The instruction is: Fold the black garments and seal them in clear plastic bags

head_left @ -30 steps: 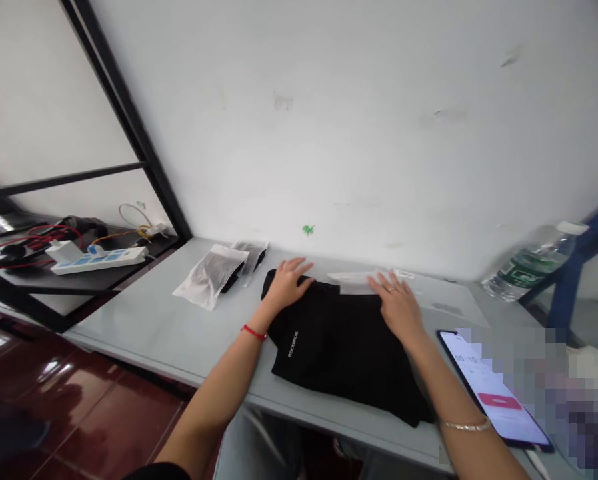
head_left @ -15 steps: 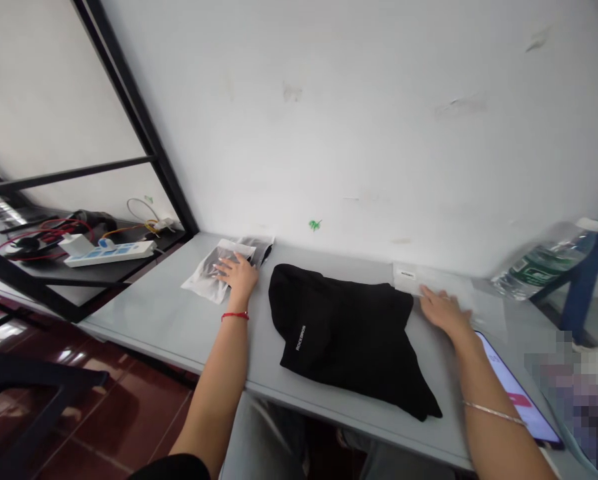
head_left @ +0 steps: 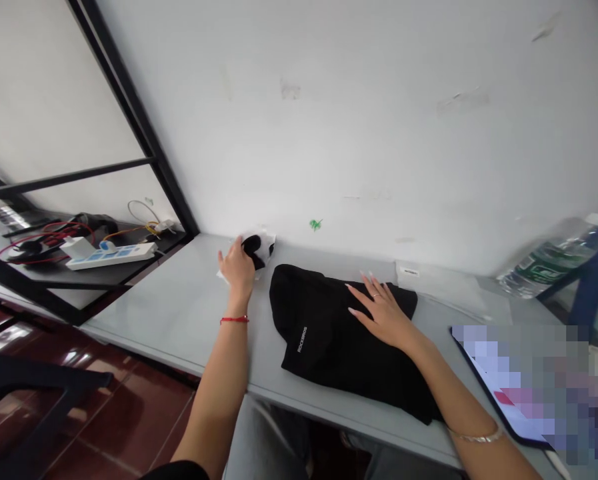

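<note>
A folded black garment (head_left: 323, 333) with white ROCKBROS lettering lies on the grey table in front of me. My right hand (head_left: 383, 312) rests on its upper right part, palm down with the fingers spread. At the back left, near the wall, my left hand (head_left: 237, 268) has its fingers curled over a see-through plastic bag (head_left: 267, 235) with something black in it. The hand hides much of the bag, and its fingertips are partly out of sight.
A flat clear bag with a small label (head_left: 409, 272) lies at the back right. Beside it a water bottle (head_left: 541, 265) leans over. A phone (head_left: 499, 393) is at the right. A power strip (head_left: 111, 256) and cables sit on the left shelf, behind a black frame (head_left: 113, 80).
My right hand has moved left from the labelled bag onto the black garment. Under my left hand the plastic bags have been drawn together toward the wall, and its fingers have curled.
</note>
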`<act>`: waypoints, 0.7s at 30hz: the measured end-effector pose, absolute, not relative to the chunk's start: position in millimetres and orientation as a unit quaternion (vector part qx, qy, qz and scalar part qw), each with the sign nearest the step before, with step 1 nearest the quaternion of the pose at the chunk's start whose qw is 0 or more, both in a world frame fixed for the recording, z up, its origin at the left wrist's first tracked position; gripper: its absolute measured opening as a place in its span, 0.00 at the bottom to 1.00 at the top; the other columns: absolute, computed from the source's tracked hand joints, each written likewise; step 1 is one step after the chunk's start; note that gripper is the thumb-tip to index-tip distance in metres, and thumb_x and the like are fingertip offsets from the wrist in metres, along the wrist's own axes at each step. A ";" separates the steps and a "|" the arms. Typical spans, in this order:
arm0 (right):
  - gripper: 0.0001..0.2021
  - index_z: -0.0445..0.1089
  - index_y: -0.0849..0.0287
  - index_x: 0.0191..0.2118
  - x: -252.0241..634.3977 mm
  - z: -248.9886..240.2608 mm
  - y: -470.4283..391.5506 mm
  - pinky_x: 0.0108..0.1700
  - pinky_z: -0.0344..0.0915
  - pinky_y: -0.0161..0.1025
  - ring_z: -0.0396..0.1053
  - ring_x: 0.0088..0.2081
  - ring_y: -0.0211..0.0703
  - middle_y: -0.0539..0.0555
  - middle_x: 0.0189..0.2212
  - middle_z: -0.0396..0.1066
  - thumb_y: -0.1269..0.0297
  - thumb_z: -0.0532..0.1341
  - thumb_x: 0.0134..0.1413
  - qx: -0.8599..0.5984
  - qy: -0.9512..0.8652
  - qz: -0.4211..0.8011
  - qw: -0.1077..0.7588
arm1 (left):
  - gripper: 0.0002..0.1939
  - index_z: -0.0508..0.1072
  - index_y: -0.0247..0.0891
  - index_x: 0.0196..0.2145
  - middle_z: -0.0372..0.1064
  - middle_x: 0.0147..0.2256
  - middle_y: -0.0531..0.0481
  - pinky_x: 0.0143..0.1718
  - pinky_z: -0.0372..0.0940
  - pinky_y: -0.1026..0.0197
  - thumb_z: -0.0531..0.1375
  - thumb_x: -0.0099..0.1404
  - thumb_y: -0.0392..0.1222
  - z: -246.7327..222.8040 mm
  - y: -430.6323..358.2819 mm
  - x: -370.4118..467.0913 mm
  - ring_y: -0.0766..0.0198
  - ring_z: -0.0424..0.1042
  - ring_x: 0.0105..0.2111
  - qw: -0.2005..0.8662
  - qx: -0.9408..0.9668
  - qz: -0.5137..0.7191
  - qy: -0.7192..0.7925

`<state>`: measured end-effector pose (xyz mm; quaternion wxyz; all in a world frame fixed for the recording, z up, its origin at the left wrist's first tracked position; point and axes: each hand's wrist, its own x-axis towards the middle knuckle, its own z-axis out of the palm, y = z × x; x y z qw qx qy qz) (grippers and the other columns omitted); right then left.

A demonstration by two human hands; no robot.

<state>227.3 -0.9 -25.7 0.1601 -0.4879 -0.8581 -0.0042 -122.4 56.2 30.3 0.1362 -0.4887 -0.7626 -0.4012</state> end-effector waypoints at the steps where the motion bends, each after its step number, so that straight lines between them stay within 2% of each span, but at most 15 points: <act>1: 0.27 0.50 0.47 0.68 224.4 -24.6 -3.3 0.66 0.47 0.60 0.34 0.70 0.56 0.56 0.70 0.38 0.49 0.47 0.66 -0.480 -0.862 0.001 0.165 | 0.23 0.67 0.37 0.58 0.73 0.50 0.43 0.65 0.47 0.49 0.44 0.70 0.33 30.0 56.5 -111.9 0.57 0.72 0.51 0.150 -0.521 -0.427 -0.724; 4: 0.28 0.46 0.47 0.69 220.9 -23.2 -6.3 0.65 0.49 0.60 0.35 0.70 0.56 0.57 0.70 0.39 0.50 0.48 0.66 -0.471 -0.864 0.011 0.177 | 0.22 0.67 0.38 0.58 0.74 0.49 0.46 0.64 0.52 0.50 0.45 0.70 0.33 22.5 57.1 -76.4 0.59 0.73 0.49 0.152 -0.637 -0.451 -0.606; 7: 0.30 0.44 0.50 0.69 220.7 -25.5 -5.4 0.65 0.51 0.59 0.38 0.69 0.56 0.59 0.70 0.40 0.51 0.49 0.66 -0.478 -0.857 0.012 0.190 | 0.16 0.73 0.40 0.51 0.76 0.47 0.46 0.57 0.62 0.51 0.51 0.70 0.36 8.7 56.6 -47.5 0.58 0.75 0.45 0.115 -0.754 -0.401 -0.507; 11: 0.30 0.46 0.52 0.69 221.3 -29.2 -4.1 0.65 0.52 0.60 0.41 0.69 0.59 0.61 0.70 0.40 0.52 0.51 0.65 -0.493 -0.844 -0.001 0.213 | 0.12 0.74 0.38 0.47 0.75 0.46 0.44 0.51 0.66 0.51 0.58 0.65 0.35 -0.8 54.2 -34.5 0.55 0.74 0.46 0.083 -0.798 -0.378 -0.462; 14: 0.29 0.48 0.52 0.68 221.3 -29.6 -4.4 0.64 0.53 0.60 0.41 0.69 0.60 0.62 0.70 0.40 0.53 0.51 0.65 -0.489 -0.844 -0.003 0.219 | 0.09 0.75 0.39 0.40 0.73 0.48 0.44 0.53 0.64 0.50 0.60 0.62 0.32 4.3 51.0 -38.1 0.56 0.70 0.50 0.092 -0.794 -0.416 -0.434; 17: 0.28 0.51 0.55 0.67 221.0 -29.2 -4.9 0.64 0.53 0.59 0.42 0.68 0.60 0.64 0.69 0.41 0.54 0.51 0.65 -0.487 -0.847 0.001 0.215 | 0.05 0.76 0.41 0.33 0.71 0.50 0.46 0.57 0.60 0.46 0.60 0.62 0.34 11.4 47.2 -41.5 0.54 0.66 0.54 0.105 -0.809 -0.412 -0.405; 19: 0.27 0.51 0.54 0.67 220.8 -29.3 -4.9 0.64 0.54 0.59 0.42 0.68 0.60 0.64 0.69 0.41 0.54 0.52 0.65 -0.487 -0.846 0.004 0.216 | 0.06 0.78 0.43 0.36 0.68 0.54 0.45 0.60 0.55 0.41 0.62 0.61 0.38 12.5 44.9 -40.9 0.51 0.62 0.58 0.113 -0.822 -0.384 -0.405; 21: 0.27 0.51 0.52 0.66 220.8 -29.9 -4.7 0.63 0.54 0.59 0.43 0.68 0.60 0.62 0.69 0.40 0.54 0.52 0.65 -0.483 -0.847 0.005 0.220 | 0.11 0.79 0.44 0.40 0.62 0.59 0.43 0.63 0.48 0.35 0.65 0.59 0.42 10.0 43.3 -38.2 0.46 0.57 0.61 0.117 -0.831 -0.341 -0.423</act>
